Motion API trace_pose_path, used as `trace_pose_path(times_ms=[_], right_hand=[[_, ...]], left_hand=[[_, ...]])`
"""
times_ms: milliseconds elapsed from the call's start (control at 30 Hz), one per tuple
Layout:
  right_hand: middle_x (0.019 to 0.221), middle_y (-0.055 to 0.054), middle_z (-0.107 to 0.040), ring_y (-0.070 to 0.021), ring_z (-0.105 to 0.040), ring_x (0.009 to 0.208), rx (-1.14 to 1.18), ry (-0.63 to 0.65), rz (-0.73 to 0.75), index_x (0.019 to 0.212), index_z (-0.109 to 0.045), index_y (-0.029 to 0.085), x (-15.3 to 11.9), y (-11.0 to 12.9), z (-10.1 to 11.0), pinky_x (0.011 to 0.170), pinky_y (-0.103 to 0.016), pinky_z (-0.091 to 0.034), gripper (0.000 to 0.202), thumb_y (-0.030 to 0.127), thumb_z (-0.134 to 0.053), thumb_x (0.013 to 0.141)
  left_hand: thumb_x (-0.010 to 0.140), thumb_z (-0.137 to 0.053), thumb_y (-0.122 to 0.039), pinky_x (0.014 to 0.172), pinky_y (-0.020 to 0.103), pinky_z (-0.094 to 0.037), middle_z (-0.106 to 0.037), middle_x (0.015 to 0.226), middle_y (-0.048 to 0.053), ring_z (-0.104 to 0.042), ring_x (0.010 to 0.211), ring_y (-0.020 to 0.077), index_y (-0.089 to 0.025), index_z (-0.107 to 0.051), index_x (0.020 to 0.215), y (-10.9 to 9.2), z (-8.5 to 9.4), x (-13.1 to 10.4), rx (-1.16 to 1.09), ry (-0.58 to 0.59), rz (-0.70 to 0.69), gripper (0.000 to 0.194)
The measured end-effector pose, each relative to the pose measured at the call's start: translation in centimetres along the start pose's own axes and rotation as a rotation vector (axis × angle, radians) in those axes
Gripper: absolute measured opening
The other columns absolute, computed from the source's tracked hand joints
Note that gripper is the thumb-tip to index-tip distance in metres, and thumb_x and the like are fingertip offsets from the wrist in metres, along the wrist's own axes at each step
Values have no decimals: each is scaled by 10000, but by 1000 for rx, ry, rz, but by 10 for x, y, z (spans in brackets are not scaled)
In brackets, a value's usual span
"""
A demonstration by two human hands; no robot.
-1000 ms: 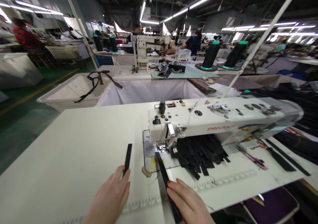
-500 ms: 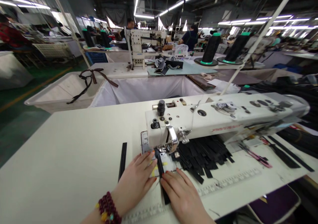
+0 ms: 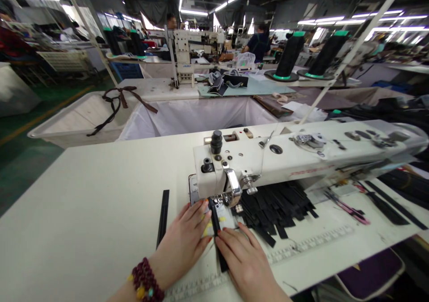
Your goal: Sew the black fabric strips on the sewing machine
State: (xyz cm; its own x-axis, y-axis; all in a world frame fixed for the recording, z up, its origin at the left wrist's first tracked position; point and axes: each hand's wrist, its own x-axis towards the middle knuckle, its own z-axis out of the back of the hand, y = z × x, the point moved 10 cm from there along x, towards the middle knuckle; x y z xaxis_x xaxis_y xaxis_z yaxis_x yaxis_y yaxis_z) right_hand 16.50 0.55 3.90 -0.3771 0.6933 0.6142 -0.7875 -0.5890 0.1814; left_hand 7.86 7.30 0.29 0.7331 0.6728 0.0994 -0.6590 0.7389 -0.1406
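A narrow black strip (image 3: 214, 216) runs from under the needle area of a white sewing machine (image 3: 214, 170) down toward me. My left hand (image 3: 187, 230) lies flat and open to its left, fingers stretched out, fingertips beside the strip close to the presser foot. Lower down, my right hand (image 3: 243, 257) has its fingers together over the strip, pinning its near part; the thumb is hidden. Another black strip (image 3: 163, 217) lies apart on the table, left of my left hand. Right of the needle, many black strips (image 3: 278, 208) are heaped under the machine arm.
Pink-handled snips (image 3: 351, 210) lie to the right, near more black pieces (image 3: 385, 206). A ruler scale (image 3: 311, 244) runs along the table front. Beyond the table (image 3: 94, 203) stand a white-lined bin (image 3: 201, 114), thread cones (image 3: 290, 56) and other people (image 3: 259, 45).
The camera view has shifted slightly. Both hands stay in nearly the same place on the strip, the right fingertips a touch higher in the picture.
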Motion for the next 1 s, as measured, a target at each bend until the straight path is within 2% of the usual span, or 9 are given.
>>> trace_pose_path(times_ms=[100,200,300,400,533,767,1000], right_hand=[[1058,-51,-745,-178,-652,1015,8,-6,-22,1082,-689,151,-3,-1,0,1122,-373,-348,367,170,-326,1032],[1072,-43,-745,-187,-644,1036,10,-2,5,1063,-694,170,-11,3,2,1182,-377,-254,285,299,-444,1013],[1009,-33,-759,-182,-651,1000,-11,-43,68,977,-706,176,-24,10,9,1215,-373,-176,301,390,-495,990],[929,-18,-768,-171,-660,939,-35,-91,94,902,-708,176,-31,14,16,1220,-374,-169,347,357,-435,1017],[910,-14,-769,-170,-660,915,-26,-93,79,877,-707,177,-28,12,16,1225,-383,-163,347,332,-431,1018],[983,-27,-757,-193,-643,988,5,13,81,936,-703,162,-15,3,5,1239,-437,-73,286,362,-506,989],[1001,-39,-741,-205,-625,1040,10,81,60,990,-694,146,-2,-8,-7,1236,-465,-13,224,339,-586,953]], left_hand=[[911,-557,-284,1092,529,-440,-540,1438,178,-479,1346,313,-114,-540,1330,-1,-1,0,34,8,-3,452],[913,-568,-299,1083,524,-457,-534,1445,172,-492,1336,313,-119,-541,1327,-6,0,-3,73,14,-24,452],[921,-567,-332,1065,516,-484,-541,1438,174,-512,1318,318,-120,-551,1315,-13,3,-6,98,7,-57,448],[927,-560,-334,1050,520,-499,-559,1417,185,-525,1304,326,-107,-556,1308,-17,5,-7,105,-1,-76,443],[927,-559,-312,1047,524,-502,-577,1395,193,-535,1293,324,-85,-563,1297,-15,5,-4,104,-1,-78,435],[881,-615,-297,1029,518,-511,-632,1316,185,-566,1240,336,-97,-579,1282,-3,1,4,106,-3,-36,450],[884,-602,-298,1050,527,-476,-665,1226,164,-554,1219,335,-123,-652,1162,9,-2,11,-5,25,36,332]])
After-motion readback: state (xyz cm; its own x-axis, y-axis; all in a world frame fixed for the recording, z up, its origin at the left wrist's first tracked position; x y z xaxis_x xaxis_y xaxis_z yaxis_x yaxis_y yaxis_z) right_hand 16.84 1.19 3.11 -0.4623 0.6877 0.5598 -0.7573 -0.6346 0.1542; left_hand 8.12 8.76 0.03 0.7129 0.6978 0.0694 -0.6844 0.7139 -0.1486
